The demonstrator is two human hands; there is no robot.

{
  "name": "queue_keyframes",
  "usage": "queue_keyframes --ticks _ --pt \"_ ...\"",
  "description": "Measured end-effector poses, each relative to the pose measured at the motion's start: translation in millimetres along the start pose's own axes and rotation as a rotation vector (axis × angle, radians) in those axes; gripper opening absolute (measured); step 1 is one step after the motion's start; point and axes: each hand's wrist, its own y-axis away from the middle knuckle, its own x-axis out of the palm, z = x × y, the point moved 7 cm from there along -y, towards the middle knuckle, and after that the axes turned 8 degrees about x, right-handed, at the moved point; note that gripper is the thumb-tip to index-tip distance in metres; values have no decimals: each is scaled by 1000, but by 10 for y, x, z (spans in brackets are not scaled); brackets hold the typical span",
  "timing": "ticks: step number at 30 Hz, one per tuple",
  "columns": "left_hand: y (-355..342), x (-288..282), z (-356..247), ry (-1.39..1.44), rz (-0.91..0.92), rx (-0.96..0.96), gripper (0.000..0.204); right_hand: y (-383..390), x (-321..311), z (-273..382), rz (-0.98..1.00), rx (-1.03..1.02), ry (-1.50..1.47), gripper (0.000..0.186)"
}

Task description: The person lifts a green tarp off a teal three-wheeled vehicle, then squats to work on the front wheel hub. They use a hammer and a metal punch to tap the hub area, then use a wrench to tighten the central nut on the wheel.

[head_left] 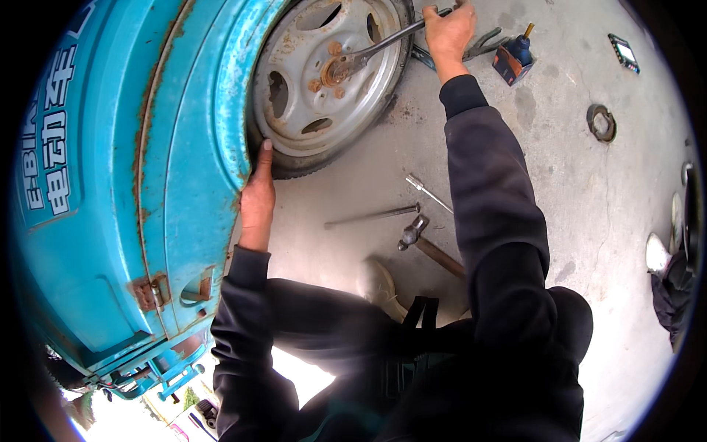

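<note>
A long steel wrench (398, 35) runs from the middle of a grey, rust-spotted wheel (302, 110), its head over the rusty hub centre. Near its far end, my right hand (451, 33) is closed around the handle. My left hand (258, 193) is at the lower lip of the turquoise fender (230, 96), close to the black tyre (313, 163). Its thumb points up along the tyre side, while the other fingers are mostly hidden at the fender edge, which the hand appears to grip. Rusty bolts surround the hub.
On the concrete lie a hammer (438, 255), a thin metal rod (372, 215) and a socket tool (428, 193). Beyond my right forearm are a small box with a blue bottle (513, 62), a dark ring (601, 123) and a handheld device (624, 54). Another person's shoe (657, 254) shows far right.
</note>
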Motion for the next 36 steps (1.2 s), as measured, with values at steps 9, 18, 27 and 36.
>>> queue_keyframes --ticks 9,18,27,36 --pt "152 185 502 207 -225 -95 74 469 -372 479 411 -980 220 65" --pt "164 335 586 147 -187 -92 64 1911 131 -770 1193 229 -160 74" --pt "518 349 643 443 -64 -222 58 3454 -528 3 1302 1160 -488 77" --pt "751 772 826 742 138 -528 69 3324 -1148 1470 1340 1787 -1415 55"
